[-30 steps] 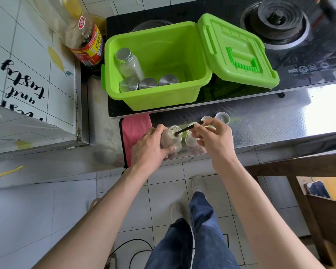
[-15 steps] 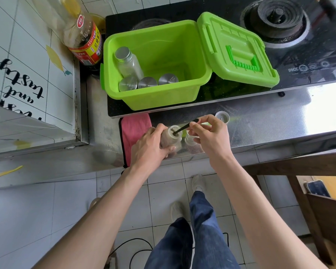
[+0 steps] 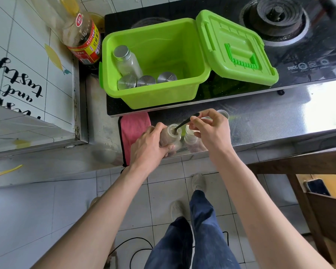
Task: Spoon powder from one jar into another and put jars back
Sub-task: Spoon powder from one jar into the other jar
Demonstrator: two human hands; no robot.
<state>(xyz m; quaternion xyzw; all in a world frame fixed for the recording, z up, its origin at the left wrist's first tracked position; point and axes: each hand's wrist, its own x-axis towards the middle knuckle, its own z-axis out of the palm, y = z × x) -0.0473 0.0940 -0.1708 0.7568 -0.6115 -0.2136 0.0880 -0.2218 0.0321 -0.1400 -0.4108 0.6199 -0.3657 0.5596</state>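
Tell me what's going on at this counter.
A person is standing at a steel counter, partway through moving powder between jars. The left hand grips an open jar with brownish powder in it, and the right hand pinches a thin black spoon whose tip is down in that jar's mouth. A second open jar stands right beside it, partly hidden by the right hand. Behind them, a green box with its lid swung open holds four capped jars.

place: home kitchen | I face a gas burner (image 3: 275,16) on a glass hob (image 3: 308,55) | steel table (image 3: 270,121) before me | tiled wall (image 3: 27,55), sauce bottle (image 3: 81,35) left
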